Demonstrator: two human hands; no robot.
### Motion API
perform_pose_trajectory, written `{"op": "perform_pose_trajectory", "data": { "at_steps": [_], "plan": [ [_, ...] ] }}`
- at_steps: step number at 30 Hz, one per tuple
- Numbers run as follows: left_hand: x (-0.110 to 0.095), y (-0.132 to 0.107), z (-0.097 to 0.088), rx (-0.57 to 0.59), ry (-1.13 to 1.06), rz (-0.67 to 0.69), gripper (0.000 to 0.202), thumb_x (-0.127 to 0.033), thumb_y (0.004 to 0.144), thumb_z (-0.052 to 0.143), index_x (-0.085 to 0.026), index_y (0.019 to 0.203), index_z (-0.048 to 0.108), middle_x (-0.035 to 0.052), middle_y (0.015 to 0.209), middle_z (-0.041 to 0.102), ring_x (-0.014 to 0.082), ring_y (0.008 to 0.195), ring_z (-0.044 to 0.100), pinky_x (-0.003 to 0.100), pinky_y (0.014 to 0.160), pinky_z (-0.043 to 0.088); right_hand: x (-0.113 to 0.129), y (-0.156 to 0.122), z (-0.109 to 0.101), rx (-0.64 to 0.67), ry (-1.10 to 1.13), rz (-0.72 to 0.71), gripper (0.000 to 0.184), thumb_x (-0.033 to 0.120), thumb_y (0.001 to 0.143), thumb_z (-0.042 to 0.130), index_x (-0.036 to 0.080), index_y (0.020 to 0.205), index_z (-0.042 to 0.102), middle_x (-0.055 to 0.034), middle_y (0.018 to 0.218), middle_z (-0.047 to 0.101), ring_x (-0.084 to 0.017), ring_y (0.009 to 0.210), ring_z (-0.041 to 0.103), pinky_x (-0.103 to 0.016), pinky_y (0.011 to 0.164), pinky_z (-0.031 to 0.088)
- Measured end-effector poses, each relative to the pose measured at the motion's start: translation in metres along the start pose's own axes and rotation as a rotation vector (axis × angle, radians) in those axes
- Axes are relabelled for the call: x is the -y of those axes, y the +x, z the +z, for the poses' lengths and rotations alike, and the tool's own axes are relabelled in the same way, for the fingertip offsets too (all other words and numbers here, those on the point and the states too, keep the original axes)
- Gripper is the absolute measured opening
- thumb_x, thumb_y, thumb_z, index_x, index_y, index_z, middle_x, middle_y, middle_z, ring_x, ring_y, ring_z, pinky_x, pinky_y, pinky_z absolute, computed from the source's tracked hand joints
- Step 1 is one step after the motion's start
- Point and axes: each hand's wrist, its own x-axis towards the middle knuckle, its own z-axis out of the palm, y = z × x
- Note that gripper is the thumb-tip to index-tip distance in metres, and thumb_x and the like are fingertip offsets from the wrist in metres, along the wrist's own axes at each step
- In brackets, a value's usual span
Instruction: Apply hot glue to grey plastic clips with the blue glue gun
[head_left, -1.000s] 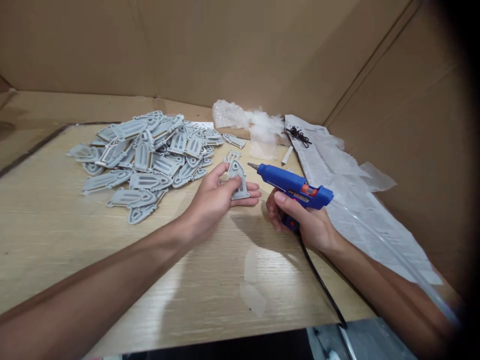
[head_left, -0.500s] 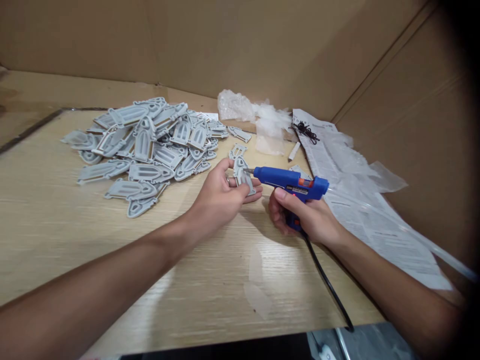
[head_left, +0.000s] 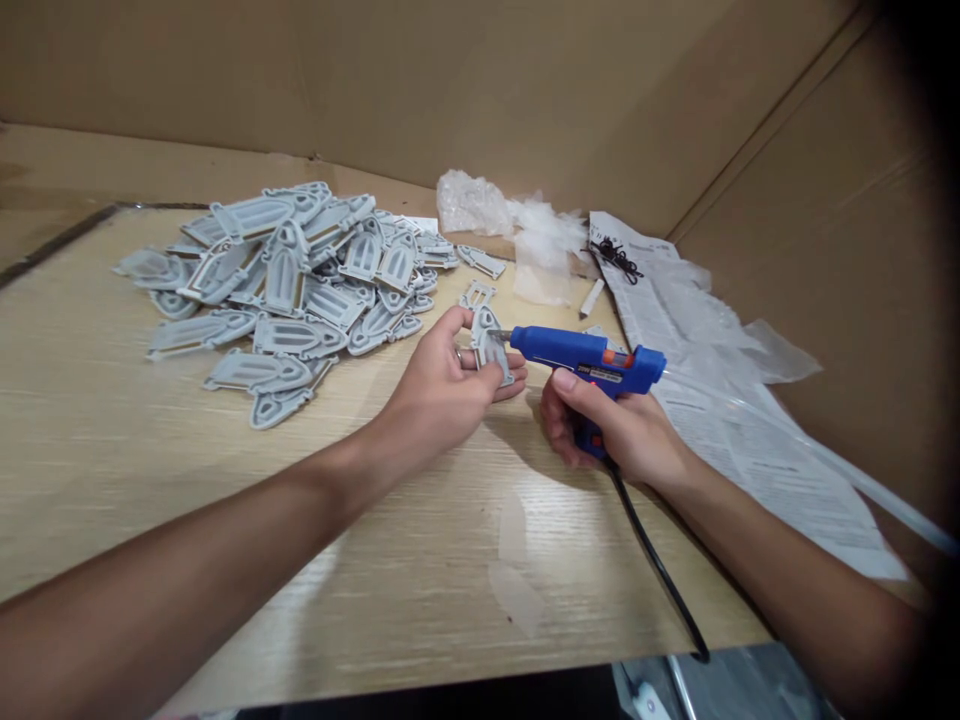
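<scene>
Glue gun nozzle set against a grey part held over the bench.

The contact spot is partly hidden by the fingers. The left hand (head_left: 442, 385) pinches a flat grey arch-shaped plastic piece (head_left: 491, 345) between thumb and fingers, tilted upright. The right hand (head_left: 619, 430) is closed round the grip of a blue hot-glue gun (head_left: 589, 362), just right of the piece, its black cord (head_left: 656, 565) trailing toward the wearer.

You are at a small assembly workstation: a wood-grain bench (head_left: 150, 470) screened by cardboard walls (head_left: 450, 90), holding a pile of identical grey plastic parts (head_left: 292, 280), a corded glue gun (head_left: 592, 365) and an instruction sheet (head_left: 750, 440).
</scene>
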Motion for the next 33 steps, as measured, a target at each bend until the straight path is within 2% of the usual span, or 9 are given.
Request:
{"op": "perform_pose_trajectory", "data": {
  "at_steps": [8,13,17,22,27,30,33],
  "plan": [
    [0.003,-0.001,-0.001,-0.001,-0.031,0.042,0.038,0.001,0.085,0.072,-0.018,0.111,0.052,0.0026,0.091,0.072,0.0217,0.098,0.079,0.052,0.107,0.064,-0.002,-0.002,0.002,-0.030,-0.080,0.031,0.067,0.078,0.099,0.061,0.020,0.065,0.056,-0.0027,0.053,0.058,-0.014,0.045,0.053,-0.027,0.045,0.038],
    [0.003,-0.001,-0.001,0.008,-0.027,0.035,0.039,-0.001,0.087,0.071,-0.019,0.115,0.052,0.0054,0.098,0.074,0.0213,0.098,0.079,0.052,0.109,0.064,-0.001,-0.003,0.003,-0.020,-0.133,-0.004,0.068,0.078,0.101,0.057,0.022,0.063,0.049,-0.0015,0.049,0.056,-0.013,0.044,0.050,-0.027,0.046,0.034],
    [0.003,-0.001,0.000,-0.005,0.001,0.036,0.034,0.000,0.091,0.065,-0.019,0.114,0.050,0.0016,0.087,0.072,0.0190,0.094,0.079,0.049,0.107,0.065,-0.002,-0.004,0.001,-0.004,-0.181,-0.008,0.070,0.077,0.104,0.052,0.022,0.061,0.048,-0.0024,0.050,0.058,-0.013,0.045,0.051,-0.027,0.048,0.035],
    [0.004,0.000,0.000,-0.015,-0.013,0.033,0.041,0.002,0.084,0.071,-0.019,0.113,0.051,0.0024,0.090,0.073,0.0203,0.094,0.078,0.050,0.105,0.065,-0.003,-0.004,0.000,0.005,-0.212,0.009,0.072,0.078,0.104,0.051,0.021,0.060,0.049,-0.0043,0.051,0.059,-0.013,0.046,0.052,-0.028,0.050,0.037],
    [0.003,0.000,-0.001,-0.009,0.017,0.037,0.040,0.002,0.084,0.070,-0.019,0.114,0.052,0.0017,0.090,0.072,0.0169,0.086,0.076,0.045,0.101,0.065,0.001,-0.005,0.004,-0.023,-0.172,0.039,0.066,0.080,0.101,0.054,0.020,0.076,0.062,-0.0030,0.053,0.061,-0.015,0.046,0.052,-0.028,0.047,0.037],
    [0.005,0.001,-0.002,0.002,0.052,0.078,0.033,0.001,0.088,0.065,-0.020,0.109,0.050,-0.0009,0.083,0.069,0.0146,0.078,0.074,0.039,0.094,0.066,0.006,-0.009,0.007,-0.069,-0.284,-0.008,0.060,0.077,0.103,0.056,0.020,0.088,0.068,-0.0023,0.055,0.062,-0.015,0.049,0.056,-0.028,0.051,0.042],
    [0.007,0.002,-0.004,0.015,0.089,0.092,0.032,-0.002,0.090,0.063,-0.021,0.110,0.048,-0.0037,0.074,0.065,0.0119,0.067,0.068,0.033,0.084,0.065,0.014,-0.012,0.012,-0.102,-0.373,-0.047,0.052,0.070,0.104,0.058,0.021,0.093,0.071,-0.0006,0.054,0.060,-0.015,0.047,0.053,-0.029,0.048,0.037]
  ]
}}
